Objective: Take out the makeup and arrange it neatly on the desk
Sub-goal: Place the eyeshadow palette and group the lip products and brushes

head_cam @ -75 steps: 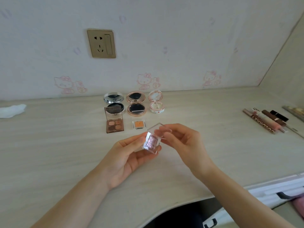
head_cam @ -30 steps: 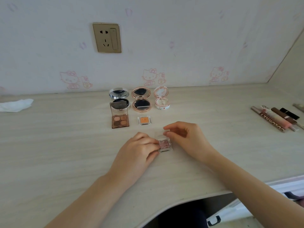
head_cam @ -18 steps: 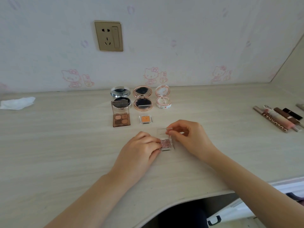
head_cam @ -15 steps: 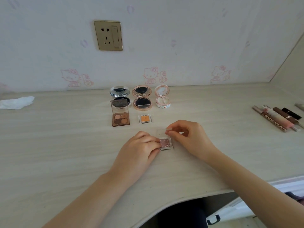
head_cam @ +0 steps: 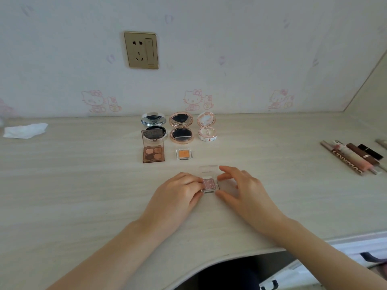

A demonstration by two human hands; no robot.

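Note:
A small square pot of pink glitter eyeshadow (head_cam: pixel 209 183) lies flat on the desk (head_cam: pixel 83 185), its clear lid (head_cam: pixel 208 170) folded open toward the wall. My left hand (head_cam: pixel 178 195) presses its fingertips on the pot's left side. My right hand (head_cam: pixel 245 191) flanks the right side with thumb at the front corner and fingers by the lid. Behind it stand a brown four-colour palette (head_cam: pixel 153 153), an orange single shadow (head_cam: pixel 184 154), and three open round compacts: silver (head_cam: pixel 154 126), rose gold (head_cam: pixel 181 128), white-pink (head_cam: pixel 207 128).
Several lip products (head_cam: pixel 354 158) lie side by side at the desk's right. A crumpled white tissue (head_cam: pixel 25 130) sits far left. A gold wall socket (head_cam: pixel 141 50) is above the compacts. A white open drawer (head_cam: pixel 356 248) shows under the curved front edge at bottom right.
The glitter pot came down from mid-air onto the desk. Its lid now lies open flat, and my right hand has left the lid to rest around the pot's right side.

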